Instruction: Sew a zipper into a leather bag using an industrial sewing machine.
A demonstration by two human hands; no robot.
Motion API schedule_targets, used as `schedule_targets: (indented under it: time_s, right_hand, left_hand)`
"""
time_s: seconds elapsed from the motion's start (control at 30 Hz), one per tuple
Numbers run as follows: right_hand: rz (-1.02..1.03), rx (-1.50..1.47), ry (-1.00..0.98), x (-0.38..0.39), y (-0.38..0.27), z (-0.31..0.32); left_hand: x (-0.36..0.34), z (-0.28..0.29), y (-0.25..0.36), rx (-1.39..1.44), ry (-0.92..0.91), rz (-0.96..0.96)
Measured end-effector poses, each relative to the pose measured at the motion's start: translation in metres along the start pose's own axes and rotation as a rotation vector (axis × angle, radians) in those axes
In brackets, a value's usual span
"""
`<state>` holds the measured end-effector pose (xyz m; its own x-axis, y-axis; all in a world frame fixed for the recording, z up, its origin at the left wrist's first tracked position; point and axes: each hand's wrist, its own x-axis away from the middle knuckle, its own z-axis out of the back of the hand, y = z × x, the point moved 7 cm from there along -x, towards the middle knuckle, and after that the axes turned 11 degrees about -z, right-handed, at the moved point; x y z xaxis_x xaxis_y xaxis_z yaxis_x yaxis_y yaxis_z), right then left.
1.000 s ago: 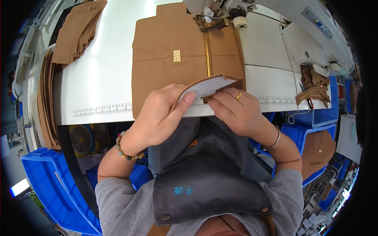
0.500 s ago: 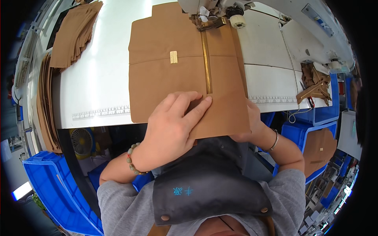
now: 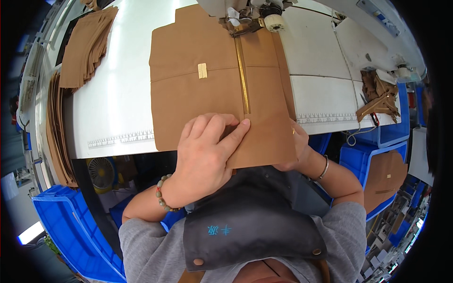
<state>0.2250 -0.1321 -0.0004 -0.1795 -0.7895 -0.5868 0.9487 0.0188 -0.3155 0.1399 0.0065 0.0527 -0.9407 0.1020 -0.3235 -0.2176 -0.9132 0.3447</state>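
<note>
A brown fabric panel [image 3: 188, 104] lies on the white table, its far edge under the presser foot of a sewing machine [image 3: 245, 21]. A gold-toothed zipper [image 3: 243, 80] runs down it from the foot toward me, and a small cream patch [image 3: 202, 70] sits left of it. My left hand [image 3: 207, 146] pinches the fabric at the zipper's near end, thumb and fingers drawn together. At the near right edge, my right hand [image 3: 298, 148] grips the panel from the side and below; most of its fingers are hidden under the cloth.
Brown cut pieces [image 3: 87, 49] are stacked at the far left, with more hanging over the table's left edge [image 3: 59, 127]. Brown scraps [image 3: 377, 96] lie at the right. Blue bins [image 3: 71, 231] flank me; the right one [image 3: 356, 160] holds a brown panel. A ruler strip [image 3: 122, 139] marks the near edge.
The whole view has turned a little, so the machine and panel appear slightly farther left. Both hands keep the same hold, with hardly any movement of the panel under the foot.
</note>
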Motion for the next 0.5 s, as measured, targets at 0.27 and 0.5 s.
schedule_targets:
  time_s: [0.27, 0.5]
  right_hand:
    - [0.034, 0.022, -0.004, 0.001, -0.002, 0.0]
    - [-0.058, -0.12, 0.065, -0.004, 0.005, 0.036]
  left_hand:
    - [-0.002, -0.001, 0.0, 0.0, -0.072, 0.006]
    - [0.0, -0.003, 0.008, -0.032, -0.112, -0.042]
